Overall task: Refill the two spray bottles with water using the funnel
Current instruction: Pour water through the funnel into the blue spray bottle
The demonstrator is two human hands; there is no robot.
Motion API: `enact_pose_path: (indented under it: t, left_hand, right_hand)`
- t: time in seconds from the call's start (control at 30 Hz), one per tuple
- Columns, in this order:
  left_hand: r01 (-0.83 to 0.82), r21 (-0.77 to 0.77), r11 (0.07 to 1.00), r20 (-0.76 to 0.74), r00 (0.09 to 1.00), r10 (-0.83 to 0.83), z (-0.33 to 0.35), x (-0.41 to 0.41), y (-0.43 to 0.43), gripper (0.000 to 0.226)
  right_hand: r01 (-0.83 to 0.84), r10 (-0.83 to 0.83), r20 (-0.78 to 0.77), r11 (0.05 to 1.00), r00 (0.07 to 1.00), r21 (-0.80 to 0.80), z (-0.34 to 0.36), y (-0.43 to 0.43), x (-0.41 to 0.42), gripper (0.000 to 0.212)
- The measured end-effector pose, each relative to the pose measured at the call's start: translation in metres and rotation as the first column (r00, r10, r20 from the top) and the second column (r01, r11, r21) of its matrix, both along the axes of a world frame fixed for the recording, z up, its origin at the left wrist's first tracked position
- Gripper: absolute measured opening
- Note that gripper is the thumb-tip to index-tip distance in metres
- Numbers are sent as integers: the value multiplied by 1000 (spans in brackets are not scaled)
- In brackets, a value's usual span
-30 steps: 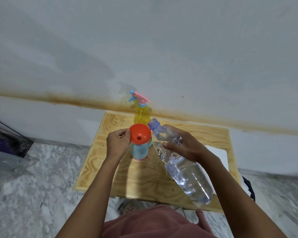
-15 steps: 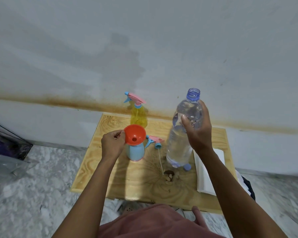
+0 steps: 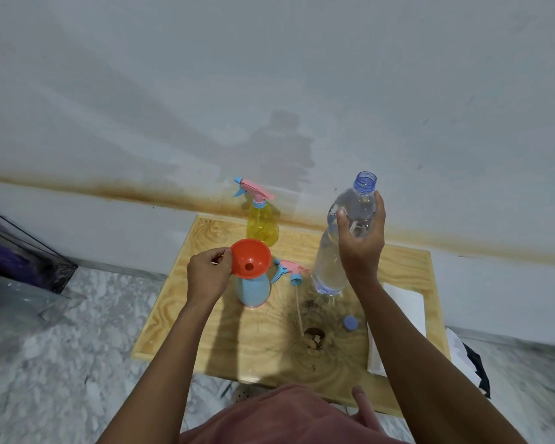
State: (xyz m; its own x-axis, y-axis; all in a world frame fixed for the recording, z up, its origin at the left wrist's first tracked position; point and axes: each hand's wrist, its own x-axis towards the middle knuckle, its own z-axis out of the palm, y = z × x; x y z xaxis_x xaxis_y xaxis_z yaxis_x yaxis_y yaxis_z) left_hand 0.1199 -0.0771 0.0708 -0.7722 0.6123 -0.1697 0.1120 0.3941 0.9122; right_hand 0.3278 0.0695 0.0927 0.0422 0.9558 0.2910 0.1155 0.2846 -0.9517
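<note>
The left hand (image 3: 209,277) pinches the orange plastic funnel (image 3: 250,258) seated in the pale blue spray bottle (image 3: 252,289) on the wooden tabletop (image 3: 180,318); the right hand (image 3: 361,241) grips the upright clear water bottle (image 3: 340,248).
</note>
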Motion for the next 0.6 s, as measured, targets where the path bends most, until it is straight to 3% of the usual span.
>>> enact_pose_path:
  t: [0.6]
  left_hand:
    - [1, 6, 1000, 33, 999, -1, 1, 2, -6, 18]
  right_hand:
    - [34, -41, 193, 999, 980, 41, -6, -18, 18, 85]
